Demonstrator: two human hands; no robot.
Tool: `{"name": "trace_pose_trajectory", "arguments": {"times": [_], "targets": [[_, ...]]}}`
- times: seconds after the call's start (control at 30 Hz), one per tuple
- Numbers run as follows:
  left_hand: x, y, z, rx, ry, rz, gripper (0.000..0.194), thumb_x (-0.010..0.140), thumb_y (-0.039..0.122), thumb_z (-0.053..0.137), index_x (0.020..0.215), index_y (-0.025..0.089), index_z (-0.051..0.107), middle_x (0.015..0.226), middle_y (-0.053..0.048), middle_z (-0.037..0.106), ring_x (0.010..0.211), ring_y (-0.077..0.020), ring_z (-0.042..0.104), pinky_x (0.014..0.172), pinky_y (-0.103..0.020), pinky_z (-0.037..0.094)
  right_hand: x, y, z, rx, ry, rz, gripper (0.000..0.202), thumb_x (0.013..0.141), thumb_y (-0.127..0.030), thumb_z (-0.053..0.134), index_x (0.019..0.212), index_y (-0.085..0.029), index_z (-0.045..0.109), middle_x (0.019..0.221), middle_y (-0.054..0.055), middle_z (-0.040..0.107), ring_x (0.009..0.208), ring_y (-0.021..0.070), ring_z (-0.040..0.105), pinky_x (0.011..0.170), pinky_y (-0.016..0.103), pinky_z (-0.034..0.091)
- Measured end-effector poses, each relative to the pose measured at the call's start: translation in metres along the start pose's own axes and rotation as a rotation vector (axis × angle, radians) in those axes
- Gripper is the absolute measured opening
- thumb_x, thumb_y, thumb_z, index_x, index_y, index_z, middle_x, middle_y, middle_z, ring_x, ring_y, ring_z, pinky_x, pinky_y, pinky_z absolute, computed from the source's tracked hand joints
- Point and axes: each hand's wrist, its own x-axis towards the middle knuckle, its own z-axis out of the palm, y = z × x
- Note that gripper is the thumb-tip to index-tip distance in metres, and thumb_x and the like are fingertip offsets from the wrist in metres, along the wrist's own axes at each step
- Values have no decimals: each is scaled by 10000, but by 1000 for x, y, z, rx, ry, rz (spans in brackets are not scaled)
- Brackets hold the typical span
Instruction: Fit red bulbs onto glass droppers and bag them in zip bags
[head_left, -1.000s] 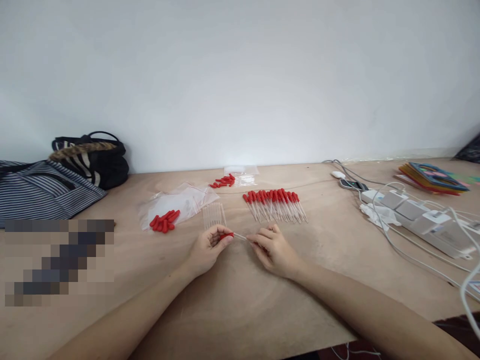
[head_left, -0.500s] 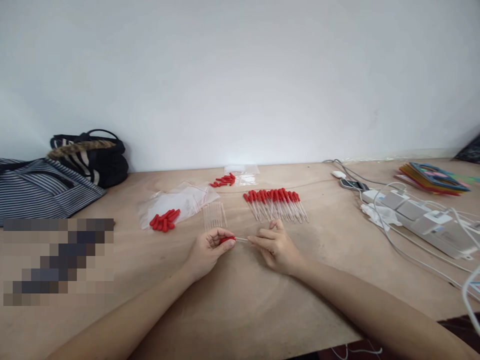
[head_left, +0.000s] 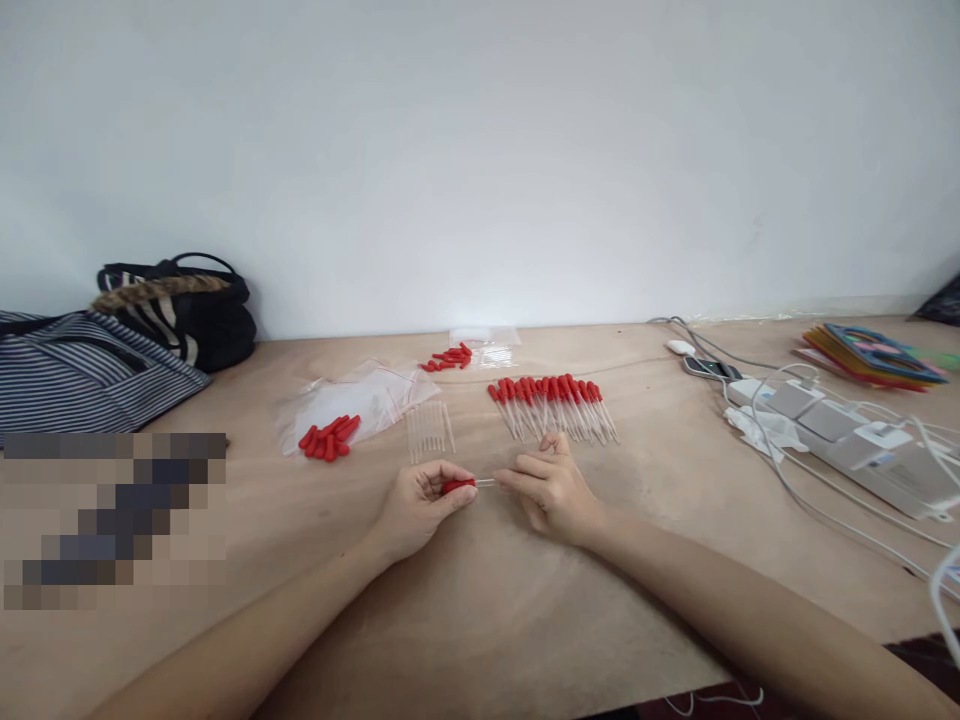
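Observation:
My left hand (head_left: 421, 508) pinches a red rubber bulb (head_left: 459, 486) between thumb and fingers. From the bulb's right end a thin clear dropper tube (head_left: 485, 482) runs across to my right hand (head_left: 551, 492), whose fingertips are closed on its other end. How deep the tube sits in the bulb is hidden by my left fingers. Just beyond my hands, several droppers with red bulbs (head_left: 551, 405) lie side by side in a row. Several bare clear tubes (head_left: 429, 430) lie behind my left hand, and a small heap of loose red bulbs (head_left: 330, 437) is farther left.
A clear plastic bag (head_left: 367, 395) lies under the heap, with more red bulbs (head_left: 450, 357) and tubes (head_left: 496, 355) near the wall. A power strip (head_left: 862, 455) with white cables stands right. Bags (head_left: 187, 315) sit at the back left.
My left hand has shifted slightly to the right with the red bulb, so less of the tube shows between my hands. My right hand has hardly moved.

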Motion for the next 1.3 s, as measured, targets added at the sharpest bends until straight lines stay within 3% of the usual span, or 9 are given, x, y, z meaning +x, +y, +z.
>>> {"name": "trace_pose_trajectory", "arguments": {"times": [0.4,0.57,0.63,0.77,0.93,1.1,1.3], "targets": [[1,2,-1,27,-15,-20,169,603,291,695,695,157,647,664,-13,676,615,-149,616,612,-276,511,5,1,3,6,-74,40,257,787,-95,388,839,-180,625,644,-5,582,585,99,462,719,324,208],[3,3,-10,89,-28,-31,450,572,270,704,991,172,569,875,-40,683,820,-198,633,769,-349,504,7,-2,0,-28,-106,103,174,808,-208,456,772,-190,625,662,4,622,651,127,499,719,328,205],[6,4,-22,244,29,45,519,594,290,689,1075,182,527,948,-54,661,874,-209,614,806,-363,484,9,-1,2,-74,-112,193,188,804,-233,461,708,-180,614,633,12,620,651,136,505,690,322,203],[14,11,-65,826,240,221,307,671,357,621,930,194,616,956,-73,634,927,-257,559,823,-373,429,25,6,14,-198,-134,523,239,795,-261,455,621,-162,587,619,38,628,639,151,528,673,325,204],[21,17,-112,1295,322,116,275,715,342,577,884,138,651,866,-104,605,879,-281,531,807,-375,392,62,21,35,-303,-200,798,330,831,-331,392,693,-151,631,706,101,661,713,208,566,739,363,228],[19,17,-119,1389,312,57,290,728,351,567,886,124,652,861,-109,590,867,-294,513,777,-377,383,83,31,51,-321,-284,870,324,833,-304,379,777,-136,650,809,148,665,774,226,583,774,383,225],[21,13,-117,1443,278,23,276,747,366,546,865,132,634,816,-119,590,824,-299,527,740,-370,381,85,36,54,-327,-304,868,236,761,-217,455,872,-104,630,799,160,658,796,243,585,793,390,215]]}}
